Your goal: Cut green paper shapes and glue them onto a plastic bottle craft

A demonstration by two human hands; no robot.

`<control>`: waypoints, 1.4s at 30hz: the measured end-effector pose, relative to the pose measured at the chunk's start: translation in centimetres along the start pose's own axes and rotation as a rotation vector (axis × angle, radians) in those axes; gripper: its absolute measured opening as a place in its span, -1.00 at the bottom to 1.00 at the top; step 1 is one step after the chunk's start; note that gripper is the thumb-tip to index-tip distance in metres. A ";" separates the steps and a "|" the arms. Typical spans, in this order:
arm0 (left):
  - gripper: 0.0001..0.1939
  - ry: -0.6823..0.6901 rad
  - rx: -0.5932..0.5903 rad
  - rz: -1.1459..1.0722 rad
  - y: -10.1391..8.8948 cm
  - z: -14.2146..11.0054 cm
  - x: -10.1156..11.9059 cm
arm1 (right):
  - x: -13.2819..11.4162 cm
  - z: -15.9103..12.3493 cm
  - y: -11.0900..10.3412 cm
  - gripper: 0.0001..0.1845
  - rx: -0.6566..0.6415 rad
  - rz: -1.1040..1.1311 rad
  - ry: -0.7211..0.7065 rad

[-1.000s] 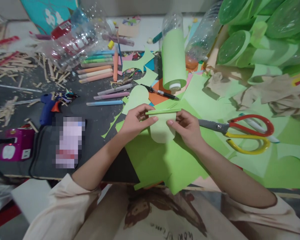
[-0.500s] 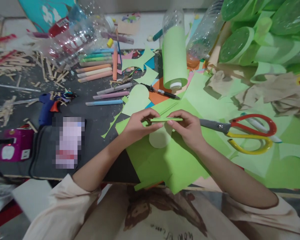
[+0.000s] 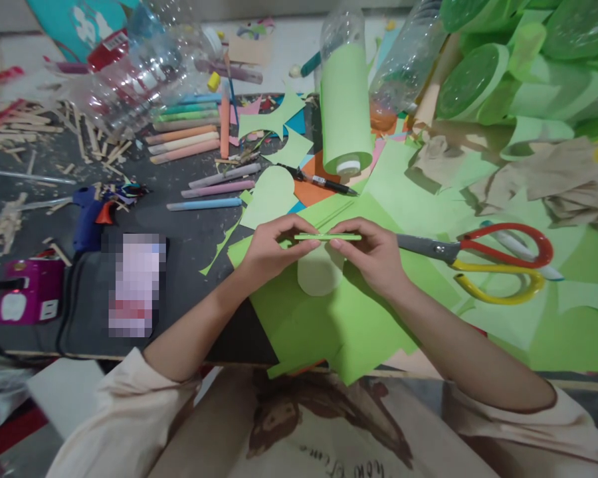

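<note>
Between both hands I hold a thin strip-like piece of green paper (image 3: 327, 237), seen edge-on. My left hand (image 3: 274, 251) pinches its left end between thumb and fingers. At the other end my right hand (image 3: 371, 252) pinches it the same way. Below the fingertips a pale rounded paper piece (image 3: 320, 273) lies on a bright green paper sheet (image 3: 299, 325). Large scissors (image 3: 443, 251), with one red and one yellow handle, rest just right of my right hand. A pale green paper cutout (image 3: 269, 197) with a rounded top lies beyond my left hand.
A green-wrapped plastic bottle (image 3: 347, 109) and a black pen (image 3: 323, 180) lie ahead. Markers (image 3: 204, 205), a blue glue gun (image 3: 87, 219), a phone (image 3: 135, 285) and a purple box (image 3: 30, 290) are on the left. Crumpled brown paper (image 3: 518, 179) and green bottles (image 3: 478, 79) crowd the right.
The green paper piece has tilted slightly and looks thinner, more edge-on, between my fingertips. Both hands keep their pinch in nearly the same place. The whole view has shifted a little.
</note>
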State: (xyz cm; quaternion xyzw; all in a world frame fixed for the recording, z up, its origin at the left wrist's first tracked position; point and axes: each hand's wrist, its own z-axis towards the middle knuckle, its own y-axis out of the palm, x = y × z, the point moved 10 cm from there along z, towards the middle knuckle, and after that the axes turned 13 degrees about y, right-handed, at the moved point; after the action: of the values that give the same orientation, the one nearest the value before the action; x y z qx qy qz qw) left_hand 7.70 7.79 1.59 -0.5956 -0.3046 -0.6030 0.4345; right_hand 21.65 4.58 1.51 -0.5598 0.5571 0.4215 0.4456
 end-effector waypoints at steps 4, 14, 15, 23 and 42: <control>-0.66 -0.018 0.011 -0.005 0.0 0.0 -0.3 | 0.1 0.0 0.0 -0.69 0.008 -0.007 0.022; -0.76 -0.011 0.025 -0.032 -0.2 0.0 0.2 | 0.2 0.1 -0.5 -0.70 0.042 0.039 0.028; -0.77 -0.003 0.027 -0.028 -0.3 0.1 0.3 | 0.3 0.1 -0.5 -0.68 0.043 0.041 0.030; -0.79 0.014 0.044 -0.020 -0.5 0.1 0.1 | 0.3 0.1 -0.8 -0.62 0.067 0.074 0.026; -0.59 -0.031 0.035 -0.193 -0.4 -0.1 -0.8 | 0.5 0.0 -0.9 -0.61 0.062 0.067 0.048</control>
State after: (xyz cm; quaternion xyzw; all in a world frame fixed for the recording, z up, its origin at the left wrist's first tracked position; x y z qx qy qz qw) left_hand 7.27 8.00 0.90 -0.5651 -0.3775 -0.6275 0.3801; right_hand 22.53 4.46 1.04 -0.5368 0.5988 0.4049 0.4351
